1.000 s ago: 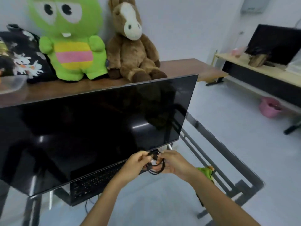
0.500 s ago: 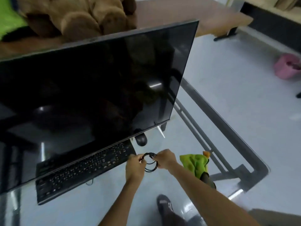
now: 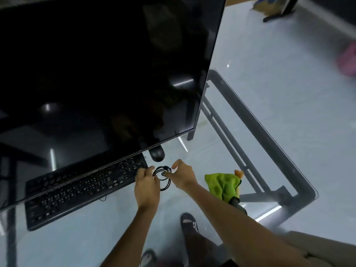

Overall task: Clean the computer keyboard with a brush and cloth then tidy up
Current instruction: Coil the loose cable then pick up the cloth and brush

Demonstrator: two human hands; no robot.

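Both hands pinch a coiled cable (image 3: 162,178) beside the keyboard (image 3: 82,187). The left hand (image 3: 147,183) grips its left side; the right hand (image 3: 183,175) pinches the top.

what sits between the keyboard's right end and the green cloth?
Head view: both hands, left hand and right hand, holding a coiled black cable between the black keyboard and crumpled green cloth.

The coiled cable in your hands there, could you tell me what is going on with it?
A person at a glass desk holds a small coiled black cable between the left hand and right hand, just right of the black keyboard under the monitor. A green cloth lies to the right, untouched; a mouse sits behind.
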